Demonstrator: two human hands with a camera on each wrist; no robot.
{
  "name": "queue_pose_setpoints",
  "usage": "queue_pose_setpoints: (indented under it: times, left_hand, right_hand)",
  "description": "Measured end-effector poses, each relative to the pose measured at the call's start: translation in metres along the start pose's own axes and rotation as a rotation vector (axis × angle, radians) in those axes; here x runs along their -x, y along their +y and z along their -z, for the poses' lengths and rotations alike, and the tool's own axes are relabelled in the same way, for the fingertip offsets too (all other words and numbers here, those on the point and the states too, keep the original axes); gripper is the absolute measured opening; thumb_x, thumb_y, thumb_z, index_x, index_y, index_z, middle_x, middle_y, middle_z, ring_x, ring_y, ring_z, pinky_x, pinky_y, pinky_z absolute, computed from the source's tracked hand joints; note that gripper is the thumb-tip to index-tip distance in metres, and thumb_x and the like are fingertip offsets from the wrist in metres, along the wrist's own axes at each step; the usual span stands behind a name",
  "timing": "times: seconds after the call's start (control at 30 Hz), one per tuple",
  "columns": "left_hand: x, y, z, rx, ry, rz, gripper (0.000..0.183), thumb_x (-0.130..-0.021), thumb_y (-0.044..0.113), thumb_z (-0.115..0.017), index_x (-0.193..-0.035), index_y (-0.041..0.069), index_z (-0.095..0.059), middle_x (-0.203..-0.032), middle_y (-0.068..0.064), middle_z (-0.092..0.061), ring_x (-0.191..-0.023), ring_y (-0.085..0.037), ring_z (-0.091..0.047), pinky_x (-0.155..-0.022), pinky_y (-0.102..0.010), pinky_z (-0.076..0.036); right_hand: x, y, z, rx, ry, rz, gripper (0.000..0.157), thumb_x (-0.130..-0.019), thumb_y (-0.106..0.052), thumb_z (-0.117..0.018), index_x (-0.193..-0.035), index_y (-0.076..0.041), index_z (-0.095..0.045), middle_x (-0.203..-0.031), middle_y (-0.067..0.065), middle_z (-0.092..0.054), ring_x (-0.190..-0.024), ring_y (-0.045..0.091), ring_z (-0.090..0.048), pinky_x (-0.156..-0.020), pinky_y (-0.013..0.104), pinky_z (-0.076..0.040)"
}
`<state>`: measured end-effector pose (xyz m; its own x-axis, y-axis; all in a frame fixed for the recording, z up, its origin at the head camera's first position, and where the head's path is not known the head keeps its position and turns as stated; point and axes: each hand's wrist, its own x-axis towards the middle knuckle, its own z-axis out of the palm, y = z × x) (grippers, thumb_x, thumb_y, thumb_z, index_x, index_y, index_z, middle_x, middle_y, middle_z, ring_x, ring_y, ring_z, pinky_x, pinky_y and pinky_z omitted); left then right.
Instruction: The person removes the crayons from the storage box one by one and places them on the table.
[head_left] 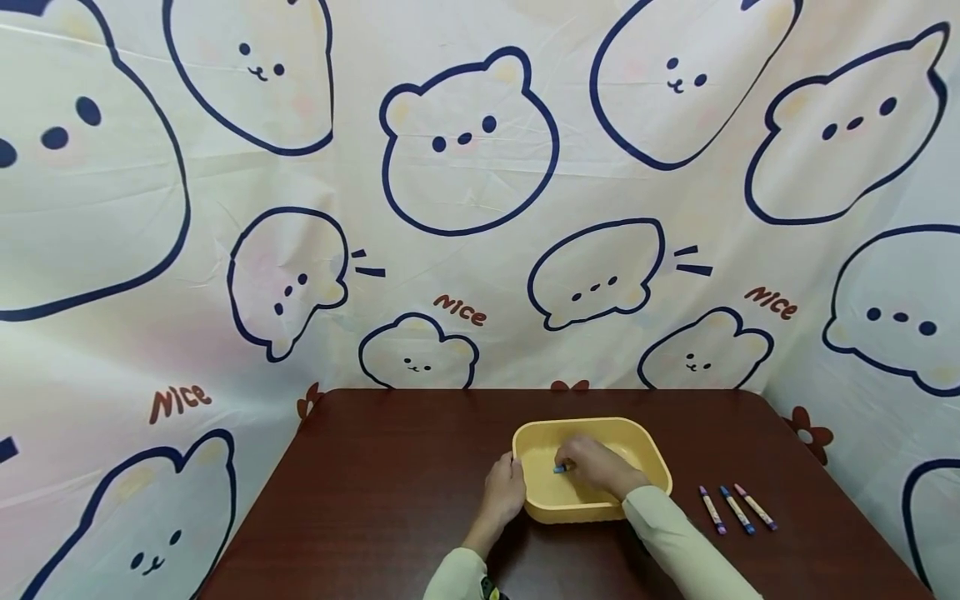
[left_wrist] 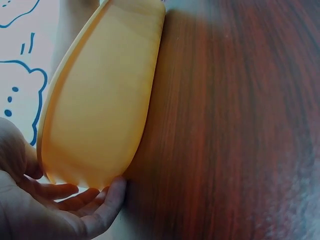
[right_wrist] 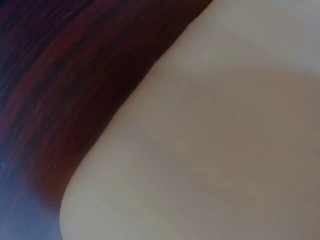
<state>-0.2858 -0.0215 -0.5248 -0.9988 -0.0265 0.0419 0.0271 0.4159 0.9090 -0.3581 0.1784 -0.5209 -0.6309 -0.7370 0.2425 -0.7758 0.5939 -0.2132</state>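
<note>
A yellow plastic tray (head_left: 540, 492) sits on the dark table, tilted toward me in the head view. My left hand (head_left: 505, 487) grips its left end; in the left wrist view the fingers of that hand (left_wrist: 55, 210) curl against the tray's wall (left_wrist: 100, 100), thumb near the rim. Inside the tray, my right hand (head_left: 596, 464) pinches a blue crayon (head_left: 560, 469), most of it hidden by the fingers. The right wrist view holds only a blurred close-up of the tray's yellow wall (right_wrist: 200, 150), with no hand visible.
On the table (head_left: 375, 483) right of the tray lie three crayons side by side: a purple one (head_left: 712, 510), a blue one (head_left: 737, 510) and a pinkish-purple one (head_left: 755, 507). A patterned cloth (head_left: 465, 192) hangs behind the table and along its sides.
</note>
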Motion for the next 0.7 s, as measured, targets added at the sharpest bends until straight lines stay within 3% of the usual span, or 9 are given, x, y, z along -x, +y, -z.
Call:
queue_pose_setpoints:
  times: [0.13, 0.37, 0.57, 0.7]
  left_hand:
    - [-0.0002, 0.0000, 0.0002, -0.007, 0.007, -0.011, 0.042, -0.109, 0.014, -0.040, -0.139, -0.013, -0.050, -0.130, -0.031, -0.059, -0.128, -0.047, -0.053, -0.106, -0.059, -0.045]
    - [-0.0017, -0.0013, 0.0001, -0.016, 0.008, -0.045, 0.041, -0.108, 0.014, -0.041, -0.137, -0.013, -0.051, -0.130, -0.032, -0.059, -0.126, -0.048, -0.054, -0.105, -0.060, -0.045]
    - [-0.0020, -0.0004, -0.0001, -0.029, -0.003, -0.031, 0.042, -0.109, 0.015, -0.040, -0.138, -0.012, -0.051, -0.129, -0.031, -0.060, -0.126, -0.047, -0.054, -0.105, -0.059, -0.045]
    - [-0.0018, 0.0016, 0.0021, -0.013, -0.010, -0.024, 0.042, -0.108, 0.014, -0.040, -0.138, -0.013, -0.050, -0.130, -0.032, -0.059, -0.127, -0.048, -0.053, -0.105, -0.060, -0.044]
  right_hand:
    - [-0.0001, -0.0013, -0.0018, -0.007, 0.015, -0.006, 0.029, -0.079, 0.016, -0.071, -0.070, -0.012, -0.068, -0.066, -0.006, -0.057, -0.065, 0.002, -0.036, -0.062, 0.018, -0.037]
    - [0.0014, -0.0003, -0.0051, 0.017, 0.053, 0.007, 0.030, -0.080, 0.017, -0.067, -0.068, -0.010, -0.062, -0.066, -0.007, -0.052, -0.065, 0.003, -0.034, -0.061, 0.018, -0.033]
    - [0.0030, -0.0002, -0.0037, 0.022, 0.026, -0.027, 0.032, -0.080, 0.018, -0.065, -0.065, -0.009, -0.057, -0.065, -0.010, -0.044, -0.064, 0.004, -0.031, -0.060, 0.019, -0.030]
    - [0.0050, 0.0013, -0.0021, 0.033, 0.040, -0.054, 0.031, -0.079, 0.020, -0.063, -0.065, -0.007, -0.059, -0.065, -0.007, -0.050, -0.064, 0.005, -0.032, -0.061, 0.021, -0.031]
